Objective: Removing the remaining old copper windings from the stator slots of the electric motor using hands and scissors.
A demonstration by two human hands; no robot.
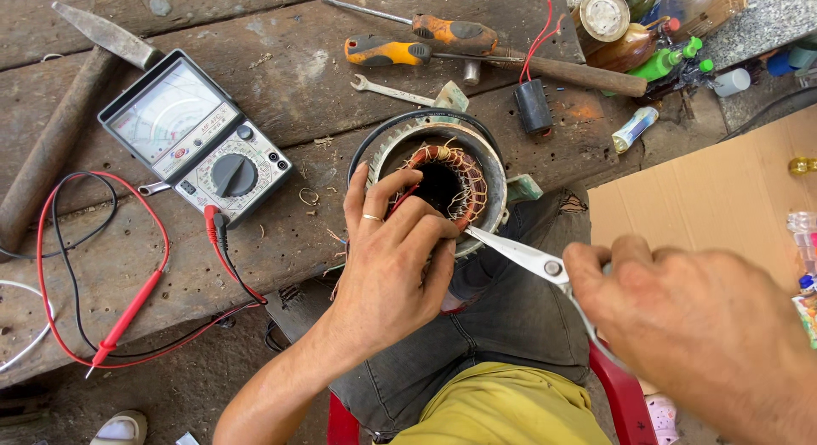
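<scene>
Stator (442, 185) of a small motor, ringed with copper windings, is being steadied at the edge of the wooden workbench (281, 113), just above the person's knees. The left hand (387, 266) is being laid over the stator's near rim; its thumb and forefinger are being pinched together on a red wire (407, 196) at the windings, while the remaining fingers are being curled loosely beside them. A ring is being worn on one finger. The right hand (681, 313) is being closed around the handles of a pair of scissors (519, 255), fingers pressed together in a grip; the blade tips are being pointed at the stator's near right rim, just beside the left fingertips. Whether the blades are touching the windings cannot be told.

Left of the stator, an analogue multimeter (196, 139) is being left tilted on the bench, its red probe (128, 313) and black lead trailing further left. Beyond the stator, two orange-handled screwdrivers (425, 41) and a small spanner (391, 91) are lying, with a black capacitor (534, 106) just right of them. A hammer (59, 122) is resting far left of the stator.
</scene>
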